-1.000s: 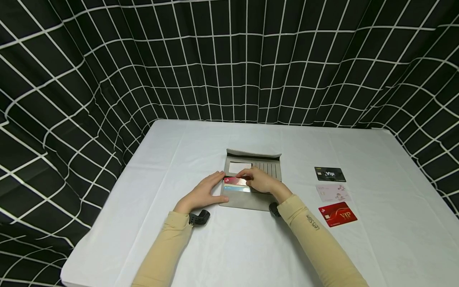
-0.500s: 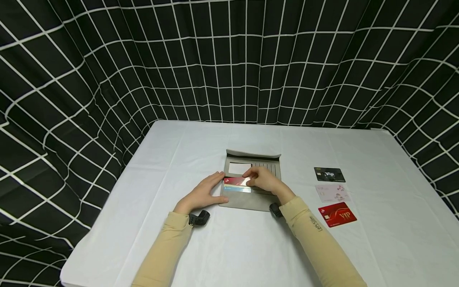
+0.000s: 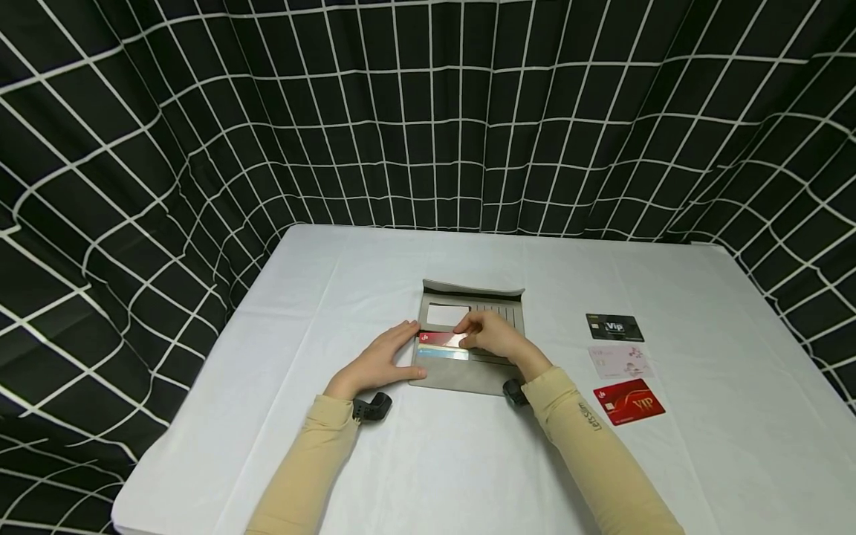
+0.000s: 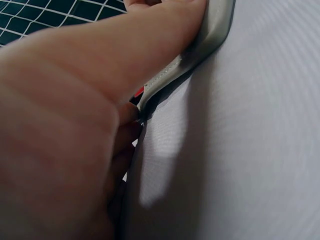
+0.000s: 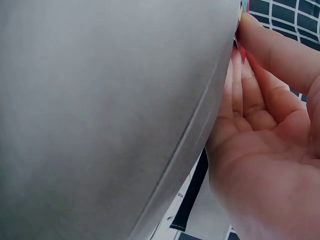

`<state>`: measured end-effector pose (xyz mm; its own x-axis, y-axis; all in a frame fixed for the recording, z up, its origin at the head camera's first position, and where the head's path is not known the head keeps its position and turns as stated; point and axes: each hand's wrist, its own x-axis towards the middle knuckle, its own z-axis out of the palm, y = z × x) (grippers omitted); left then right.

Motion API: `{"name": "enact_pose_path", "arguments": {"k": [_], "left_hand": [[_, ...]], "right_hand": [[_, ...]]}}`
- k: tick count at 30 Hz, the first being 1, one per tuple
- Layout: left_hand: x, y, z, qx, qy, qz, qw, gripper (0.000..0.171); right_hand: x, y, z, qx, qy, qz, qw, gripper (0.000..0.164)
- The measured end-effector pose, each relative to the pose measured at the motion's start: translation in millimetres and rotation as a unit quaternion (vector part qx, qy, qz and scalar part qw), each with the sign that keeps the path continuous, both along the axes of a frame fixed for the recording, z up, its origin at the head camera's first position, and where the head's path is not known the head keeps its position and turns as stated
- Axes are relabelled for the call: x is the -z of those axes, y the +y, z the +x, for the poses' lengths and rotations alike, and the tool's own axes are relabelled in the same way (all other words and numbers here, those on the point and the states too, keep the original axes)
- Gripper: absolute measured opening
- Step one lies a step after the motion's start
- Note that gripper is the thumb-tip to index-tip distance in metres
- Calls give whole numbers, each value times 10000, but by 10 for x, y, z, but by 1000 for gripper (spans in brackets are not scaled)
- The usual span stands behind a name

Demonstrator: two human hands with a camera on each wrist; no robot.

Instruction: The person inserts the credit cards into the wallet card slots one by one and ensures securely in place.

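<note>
And here's the line that matters: the tucked red card [image 3: 438, 339] lies crosswise in the lower half of the open grey wallet [image 3: 455, 377], its long axis running left to right, roughly along the wallet's fold, squarely between the two hands. The right hand [image 3: 496, 336] is the nearer, right there at the card's right-hand end, reaching in from the near right, thumb and fingertip apparently pinching it; the knuckles hide that end, so how deep the grip goes I can't tell. Over on the other side, the left hand [image 3: 377, 362] has thumb and fingers spread, fingertips at the wallet's left edge just beside the card's other end, thumb down on the near-left corner, a brace, by the look of it. So any pull or push from the right hand would run most naturally along that card's length, towards or away from the left hand. Just below the red, nearer the person, a blue card [image 3: 443, 354] shows as a parallel strip. Well apart to the right, a black VIP card [image 3: 614, 327], a pale pink VIP card [image 3: 619, 362] and a red VIP card [image 3: 629, 402] lie in a column.
</note>
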<state>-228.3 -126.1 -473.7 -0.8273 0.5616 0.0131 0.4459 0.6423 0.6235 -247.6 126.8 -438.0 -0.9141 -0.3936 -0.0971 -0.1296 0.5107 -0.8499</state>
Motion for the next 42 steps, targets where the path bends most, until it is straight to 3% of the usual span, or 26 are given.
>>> {"name": "enact_pose_path", "arguments": {"k": [9,14,24,42], "left_hand": [[19,-10,-1,-45,-182,-27,9998,91],[33,-13,-8,-35,-101,-34,9999,91],[22,-6,-13,-1,-63,-54,10000,90],[35,-3,-20,7,-61,-41,10000,90]], "right_hand": [[20,17,2,-24,-55,27,10000,16],[34,17,7,-86,-32,94,9999,16],[-9,20,36,-627,-169,-21,9979,44],[-3,9,47,-687,-51,-21,9976,31]]}}
